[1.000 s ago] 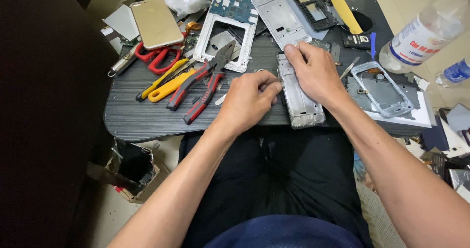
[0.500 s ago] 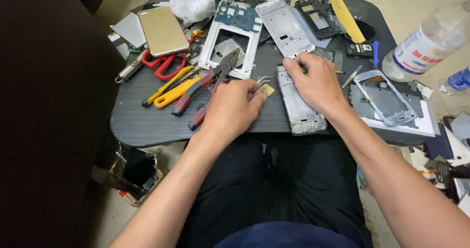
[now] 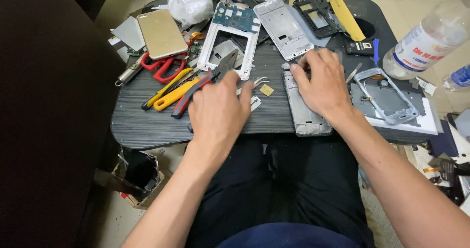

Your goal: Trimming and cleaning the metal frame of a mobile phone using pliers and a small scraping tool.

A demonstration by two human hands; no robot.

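Left hand hovers spread by the red-handled pliers; right hand presses flat on the phone frame. Keep the frame pinned to the worktop.

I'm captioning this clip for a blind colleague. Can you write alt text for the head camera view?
Seen from above, the right hand presses on a silver phone frame on a dark round table, while the left hand reaches over red-handled pliers. Phone parts surround them.

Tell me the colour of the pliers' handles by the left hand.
Red and black handles on the metal pliers, clearest in the head view, beside the left hand.
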